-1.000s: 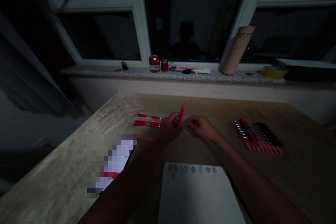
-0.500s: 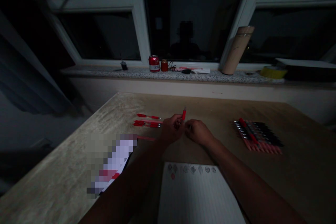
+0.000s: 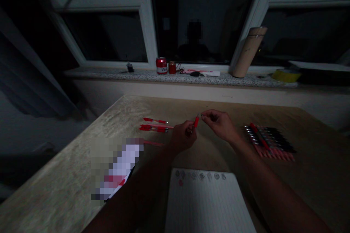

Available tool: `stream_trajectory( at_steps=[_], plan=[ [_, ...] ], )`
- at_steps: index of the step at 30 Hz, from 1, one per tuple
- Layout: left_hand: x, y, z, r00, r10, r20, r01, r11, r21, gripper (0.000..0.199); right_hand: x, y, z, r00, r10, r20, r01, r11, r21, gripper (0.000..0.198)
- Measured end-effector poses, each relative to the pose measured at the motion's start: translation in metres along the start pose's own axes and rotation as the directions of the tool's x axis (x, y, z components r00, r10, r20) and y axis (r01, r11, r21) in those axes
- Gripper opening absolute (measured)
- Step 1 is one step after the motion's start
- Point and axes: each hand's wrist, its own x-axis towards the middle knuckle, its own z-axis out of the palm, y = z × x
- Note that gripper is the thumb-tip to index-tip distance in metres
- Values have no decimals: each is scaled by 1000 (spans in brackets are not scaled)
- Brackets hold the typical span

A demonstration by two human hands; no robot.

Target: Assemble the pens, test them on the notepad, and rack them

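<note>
Pen (image 3: 196, 122) with a red, tube-shaped, plastic-looking grip and slim pale tip slants upward near mid-frame, held in the left hand (image 3: 183, 135); the right hand (image 3: 219, 123) hovers just beside the tip, pinched narrow, whether around a small part I cannot tell; the step looks like fitting or removing a tip piece; the next move calls for steady alignment.

A held red pen (image 3: 196, 121) leans right; narrow end up.
</note>
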Motion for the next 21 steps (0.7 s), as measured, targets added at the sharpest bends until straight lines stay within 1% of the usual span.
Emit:
stream_trajectory(
  at_steps=[2, 4, 6, 10, 17, 21],
  plan=[
    [-1, 2, 3, 1000, 2, 12, -2, 1000, -10, 17, 0, -8, -5, 998, 46, -44, -37, 981, 191, 25],
    [-2, 3, 6, 1000, 11, 26, -10, 1000, -21, 17, -1, -17, -9, 998, 56, -27, -43, 936, 349, 25],
    [-3, 3, 8, 999, 20, 25, -20, 1000, -24, 18, -2, -25, -13, 998, 61, 7, -58, 900, 432, 23],
    [-4, 2, 9, 999, 19, 42, -18, 1000, -17, 19, -3, -31, -15, 997, 72, 42, -83, 878, 471, 22],
    [-4, 8, 6, 998, 40, 46, -40, 999, 2, 19, -3, -27, -16, 991, 104, 80, -129, 894, 429, 26],
    [-4, 9, 6, 999, 33, 44, -33, 999, 17, 19, -3, -26, -16, 992, 96, 88, -124, 900, 419, 27]
  ],
)
